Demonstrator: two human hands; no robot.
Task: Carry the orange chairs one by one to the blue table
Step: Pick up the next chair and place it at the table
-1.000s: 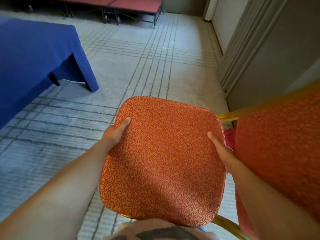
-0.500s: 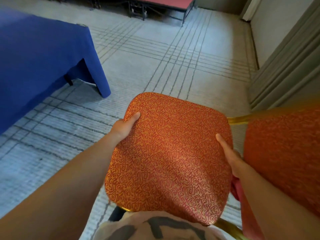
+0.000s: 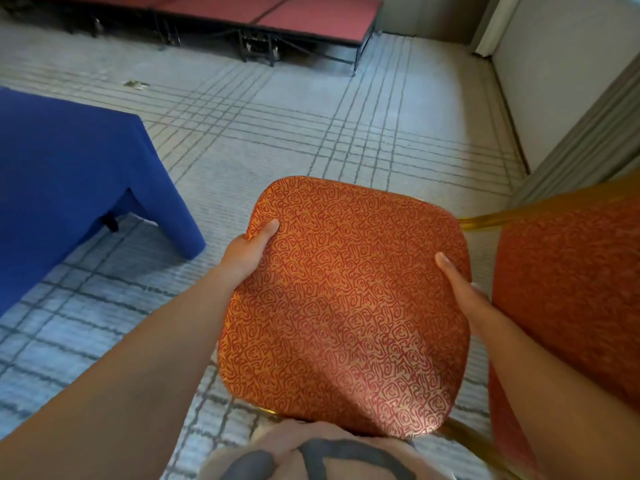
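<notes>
- Both hands grip the orange patterned upholstered chair (image 3: 346,306). The left hand (image 3: 247,252) is at the seat's 9 o'clock edge and the right hand (image 3: 462,289) at its 3 o'clock edge. Each thumb lies on top of the fabric. The fingers go under the rim, so I cannot see how they sit.
- From the head view, the chair is held off the floor in front of my chest, filling the centre. Its padded orange backrest (image 3: 568,306) stands at 3 o'clock, joined to the seat by a gold metal frame (image 3: 485,221).
- The blue cloth-draped table (image 3: 69,174) lies at 9 o'clock, well apart from the chair. Grey grid-lined carpet (image 3: 311,133) runs between them.
- Red-topped stage platforms (image 3: 277,12) sit at 12 o'clock, and a pale folding wall (image 3: 588,133) stands at 2 o'clock.
- I judge the main risk to be the legs, which are hidden beneath the seat. They could clip the table corner or snag its cloth as I swing left.
- The smooth fabric could also slide under my thumbs if the heavy backrest tips the chair to the right.
- Compared with half a second ago, the table corner sits lower in my view, about level with my left hand. More of the platforms shows at 12 o'clock, so I have moved forward. My hold on the seat is unchanged.
</notes>
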